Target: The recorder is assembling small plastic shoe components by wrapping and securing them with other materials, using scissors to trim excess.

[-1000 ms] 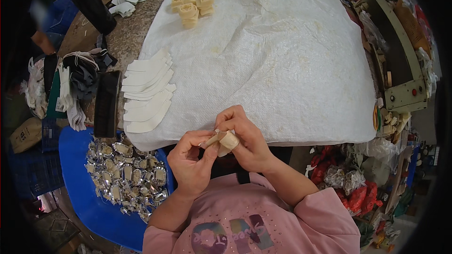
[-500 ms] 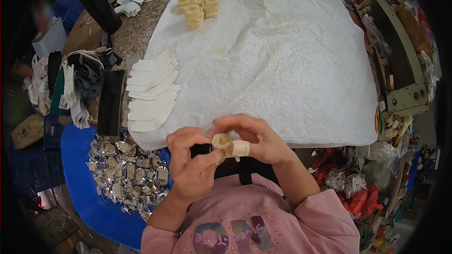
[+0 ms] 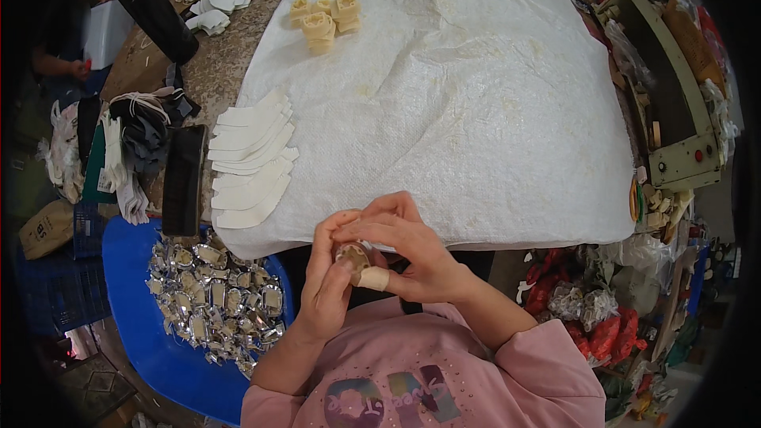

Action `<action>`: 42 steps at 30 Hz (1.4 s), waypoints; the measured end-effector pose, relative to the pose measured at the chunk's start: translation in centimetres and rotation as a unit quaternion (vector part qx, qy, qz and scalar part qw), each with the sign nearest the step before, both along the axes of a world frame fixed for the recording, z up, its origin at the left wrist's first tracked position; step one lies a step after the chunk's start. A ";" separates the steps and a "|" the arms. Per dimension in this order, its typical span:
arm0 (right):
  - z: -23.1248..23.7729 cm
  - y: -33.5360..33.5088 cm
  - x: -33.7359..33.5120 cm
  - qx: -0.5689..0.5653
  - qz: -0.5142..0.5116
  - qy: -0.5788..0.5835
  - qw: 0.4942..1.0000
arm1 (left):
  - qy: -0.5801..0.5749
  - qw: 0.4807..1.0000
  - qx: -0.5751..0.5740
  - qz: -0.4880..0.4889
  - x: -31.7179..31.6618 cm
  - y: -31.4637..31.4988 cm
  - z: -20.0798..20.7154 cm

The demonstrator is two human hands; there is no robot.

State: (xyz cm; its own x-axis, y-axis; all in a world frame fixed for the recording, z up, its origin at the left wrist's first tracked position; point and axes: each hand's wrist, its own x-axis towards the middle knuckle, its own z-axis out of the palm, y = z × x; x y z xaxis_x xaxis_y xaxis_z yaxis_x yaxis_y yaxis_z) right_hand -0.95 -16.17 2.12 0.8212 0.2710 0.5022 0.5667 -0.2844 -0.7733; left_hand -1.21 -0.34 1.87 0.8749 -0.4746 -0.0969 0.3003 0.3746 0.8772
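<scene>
This looks like a workshop for making many small parts by hand. A worn table carries a white woven sheet, with like-shaped white cut pieces overlapping in a row and cream rolled pieces clustered farther back. A blue tub beside it is heaped with silvery parts. Bundled strips lie at the left; at the right stand a greenish metal housing with control buttons and clutter including red bags.
</scene>
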 end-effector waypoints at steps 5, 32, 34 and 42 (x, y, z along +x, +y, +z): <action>-0.2 0.2 -0.8 0.127 0.011 0.198 0.972 | -0.066 0.997 0.015 0.034 -0.5 0.0 -1.7; -2.7 3.0 -1.4 0.180 0.008 0.070 0.981 | -0.191 0.949 0.134 0.210 -1.1 -1.9 -1.8; -3.1 2.4 -1.3 0.181 0.008 0.150 0.972 | -0.073 0.993 0.034 0.083 -1.0 -1.1 -1.9; -0.9 0.8 -0.6 0.115 -0.090 0.170 0.975 | -0.081 0.996 0.022 0.029 0.3 -0.5 -1.9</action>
State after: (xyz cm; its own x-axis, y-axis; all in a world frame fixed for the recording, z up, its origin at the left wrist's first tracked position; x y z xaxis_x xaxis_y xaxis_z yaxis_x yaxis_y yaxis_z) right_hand -1.50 -15.35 1.20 0.9744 0.0202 0.2238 0.2242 -0.1523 -0.9626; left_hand -0.90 -0.81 -0.07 0.9065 -0.4213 0.0280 0.1324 0.3466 0.9286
